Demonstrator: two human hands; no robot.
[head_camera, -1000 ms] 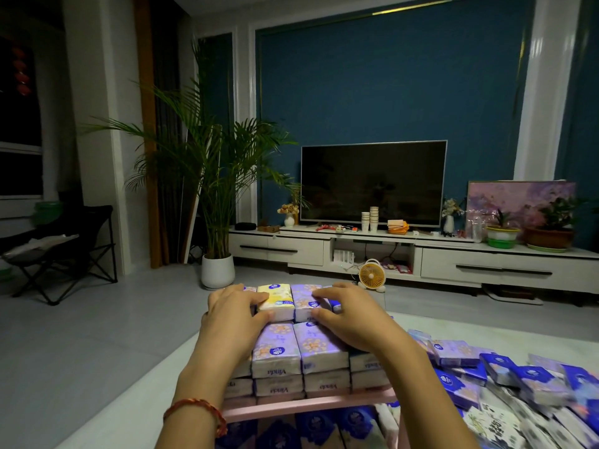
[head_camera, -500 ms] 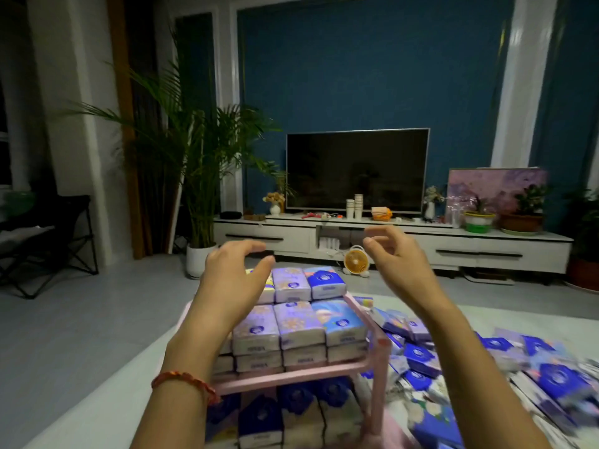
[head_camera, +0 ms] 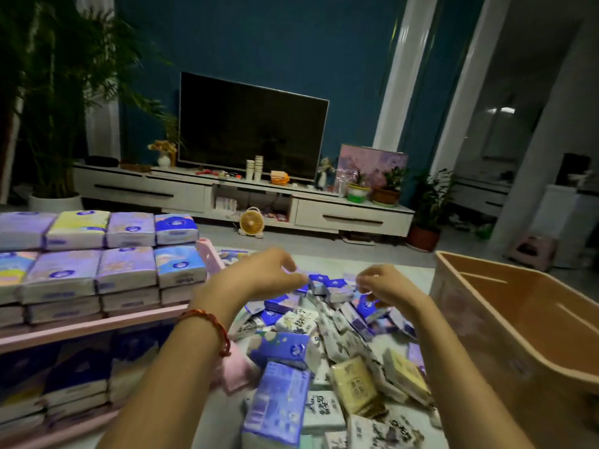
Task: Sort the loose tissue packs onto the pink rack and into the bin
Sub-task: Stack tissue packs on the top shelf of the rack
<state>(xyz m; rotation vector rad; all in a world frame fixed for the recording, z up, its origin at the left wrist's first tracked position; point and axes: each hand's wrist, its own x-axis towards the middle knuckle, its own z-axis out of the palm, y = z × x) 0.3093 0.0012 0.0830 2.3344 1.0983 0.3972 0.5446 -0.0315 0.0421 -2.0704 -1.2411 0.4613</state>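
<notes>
Pink rack (head_camera: 97, 325): left edge of the pale surface (head_camera: 398, 264); both tiers loaded with stacked packs.
Bin (head_camera: 518, 335): right edge, tan, open-topped.
Loose tissue packs (head_camera: 324, 335): jumbled heap mid-surface, between rack and bin.
Left hand (head_camera: 259, 277), right hand (head_camera: 385, 283): apart, fingers half-curled over the heap's far blue packs. Neither visibly grips one; contact is blurred.
Judgement: pick stage. Take only top-lying packs, pinched across their flat faces, so the heap does not slide.
Room: dim. TV (head_camera: 252, 128) on white cabinet (head_camera: 350, 215); small fan (head_camera: 252, 221) on floor.
</notes>
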